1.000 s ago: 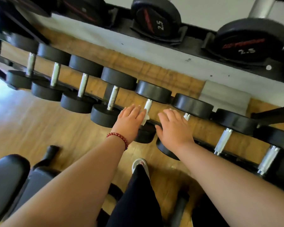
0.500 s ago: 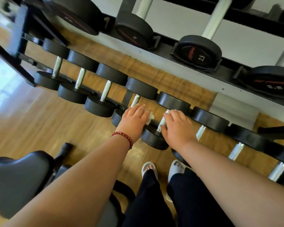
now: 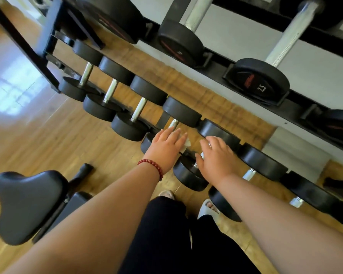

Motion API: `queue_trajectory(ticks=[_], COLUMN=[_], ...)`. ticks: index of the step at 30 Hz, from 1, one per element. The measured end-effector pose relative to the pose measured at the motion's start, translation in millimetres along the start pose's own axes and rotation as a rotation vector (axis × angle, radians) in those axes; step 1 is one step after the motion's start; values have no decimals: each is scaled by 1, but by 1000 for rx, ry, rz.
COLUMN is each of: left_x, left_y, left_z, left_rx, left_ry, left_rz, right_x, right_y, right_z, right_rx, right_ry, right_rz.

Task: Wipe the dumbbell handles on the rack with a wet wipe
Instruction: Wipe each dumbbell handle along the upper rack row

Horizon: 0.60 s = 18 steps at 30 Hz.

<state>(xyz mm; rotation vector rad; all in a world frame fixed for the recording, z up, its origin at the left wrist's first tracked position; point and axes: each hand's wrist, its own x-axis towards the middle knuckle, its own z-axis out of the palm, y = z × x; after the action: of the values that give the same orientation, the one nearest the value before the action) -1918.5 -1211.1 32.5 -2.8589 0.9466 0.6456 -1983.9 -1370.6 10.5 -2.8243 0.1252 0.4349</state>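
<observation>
Wipe [image 3: 187, 145], white and crumpled, under the left hand [image 3: 164, 149], only a small corner showing at the thumb side. Hand laid palm down over the chrome handle [image 3: 174, 124] of a dumbbell on the lower row of the rack [image 3: 28, 52], fingers almost straight, thumb hidden. Cannot tell if the wipe is pinched in the grip or only pressed on the bar. Red bead bracelet [image 3: 152, 167] on that wrist. Right hand [image 3: 216, 157] just beside, resting on the handle of the next dumbbell [image 3: 188, 175], fingers loosely bent, grip slack and not closed round the bar, a bit of chrome visible beside the thumb. Wipe between the two hands, not touching the right one. Black padded seat [image 3: 28, 202] at the left, on the wooden floor [image 3: 48, 145].
</observation>
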Motion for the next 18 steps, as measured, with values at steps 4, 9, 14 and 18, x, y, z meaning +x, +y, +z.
queue_trajectory(ticks=[4, 9, 14, 18], left_x=[10, 36, 66, 91], left_y=[-7, -34, -66, -80], left_z=[6, 20, 40, 58], left_rx=[-5, 21, 56, 66], left_ry=[-24, -55, -113, -141], left_rz=[26, 111, 238, 346], right_x=[6, 26, 56, 71], right_y=[1, -11, -37, -42], right_z=[8, 31, 62, 92], right_rx=[-4, 29, 89, 128], right_ry=[-10, -8, 50, 100], right_rz=[26, 107, 251, 389])
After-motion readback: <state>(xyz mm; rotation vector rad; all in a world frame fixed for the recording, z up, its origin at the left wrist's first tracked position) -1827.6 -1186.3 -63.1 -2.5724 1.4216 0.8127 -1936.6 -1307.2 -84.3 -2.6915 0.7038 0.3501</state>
